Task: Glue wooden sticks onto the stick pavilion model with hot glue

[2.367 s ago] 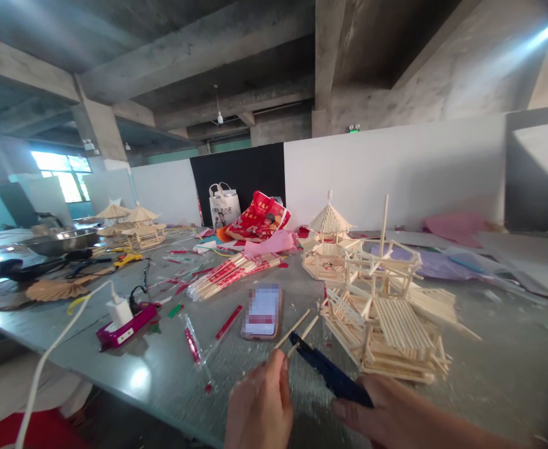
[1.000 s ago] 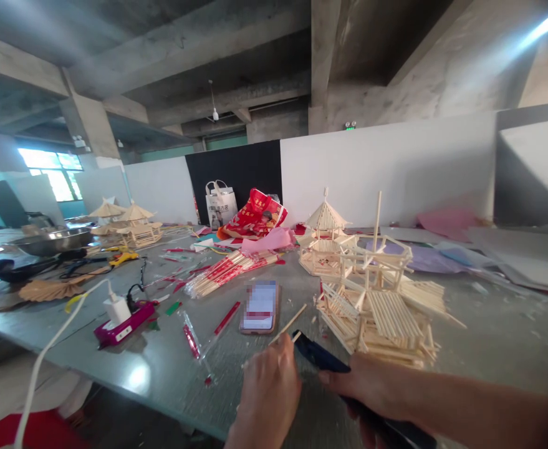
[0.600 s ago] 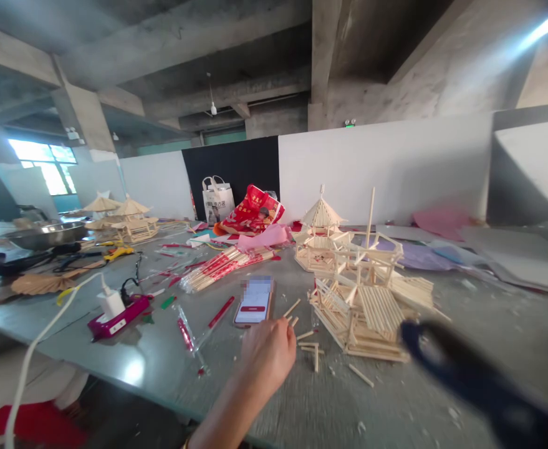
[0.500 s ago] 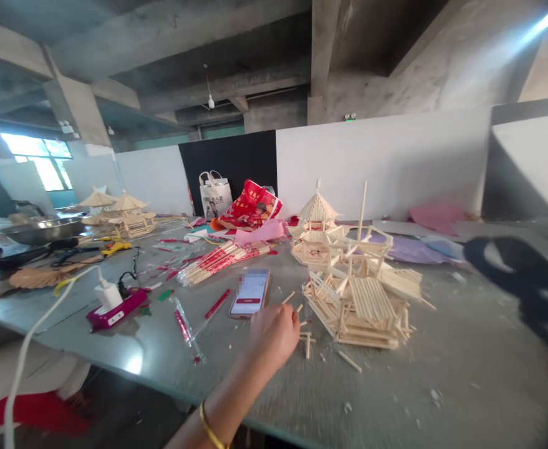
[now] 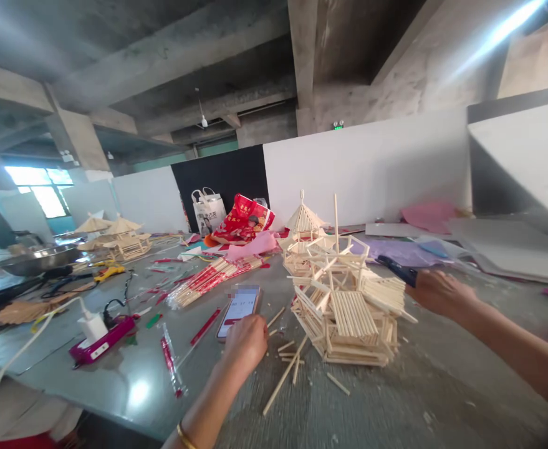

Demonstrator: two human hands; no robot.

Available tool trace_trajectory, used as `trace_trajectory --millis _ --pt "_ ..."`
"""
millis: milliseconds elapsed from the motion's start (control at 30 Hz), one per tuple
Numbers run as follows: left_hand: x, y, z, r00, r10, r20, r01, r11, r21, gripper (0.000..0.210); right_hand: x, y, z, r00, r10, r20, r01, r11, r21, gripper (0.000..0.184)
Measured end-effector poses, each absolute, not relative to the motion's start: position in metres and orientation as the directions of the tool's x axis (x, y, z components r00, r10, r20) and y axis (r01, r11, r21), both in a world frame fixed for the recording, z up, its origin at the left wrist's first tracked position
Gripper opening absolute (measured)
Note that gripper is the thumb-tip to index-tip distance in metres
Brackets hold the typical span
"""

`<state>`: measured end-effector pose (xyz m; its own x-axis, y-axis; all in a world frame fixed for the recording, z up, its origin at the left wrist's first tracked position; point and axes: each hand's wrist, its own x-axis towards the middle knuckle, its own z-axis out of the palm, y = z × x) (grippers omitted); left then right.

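A grey table carries everything. On it, right of centre, stands the open-framed stick model, with slatted panels and one tall upright; a pointed-roof pavilion rises behind it. To the left lies a bundle of wrapped sticks. The right hand, beyond the model's right side, is closed around a dark tool. The left hand is curled in at the phone's lower edge; whether it grips anything, I cannot tell. Loose sticks lie between it and the model.
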<state>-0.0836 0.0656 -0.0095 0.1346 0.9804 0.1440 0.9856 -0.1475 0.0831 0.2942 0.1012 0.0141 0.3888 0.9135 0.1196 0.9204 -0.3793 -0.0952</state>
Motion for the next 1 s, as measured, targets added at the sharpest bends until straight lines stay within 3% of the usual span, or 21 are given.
trace_trajectory --millis 167,300,367,467,533,767,1000 --pt "-0.082 0.069 -0.007 0.116 0.986 0.118 0.976 -0.135 0.169 0.017 0.272 0.101 0.009 0.471 0.879 0.069 0.882 -0.470 -0.032 0.037" --pt "-0.080 0.059 0.001 0.165 0.982 0.092 0.923 -0.186 0.336 0.017 0.269 0.097 -0.002 0.441 0.892 0.097 0.896 -0.444 0.016 0.039" --pt "-0.078 0.048 0.006 0.196 0.979 0.056 0.854 -0.198 0.481 0.023 0.270 0.096 -0.009 0.413 0.904 0.114 0.908 -0.419 0.030 0.042" --pt "-0.070 0.028 0.013 0.224 0.974 -0.015 0.515 -0.106 0.850 0.023 0.274 0.094 -0.017 0.383 0.913 0.139 0.920 -0.391 0.036 0.046" --pt "-0.064 0.017 0.015 0.244 0.969 -0.050 0.241 -0.011 0.970 0.024 0.278 0.093 -0.021 0.366 0.916 0.163 0.926 -0.376 0.036 0.046" --pt "-0.048 -0.003 0.017 0.343 0.938 -0.052 -0.009 0.059 0.998 0.023 0.292 0.096 -0.033 0.327 0.922 0.206 0.942 -0.335 0.004 0.052" --pt "-0.037 -0.013 0.015 0.384 0.921 -0.062 -0.241 0.165 0.956 0.014 0.299 0.100 -0.031 0.299 0.927 0.227 0.954 -0.294 -0.055 0.043"
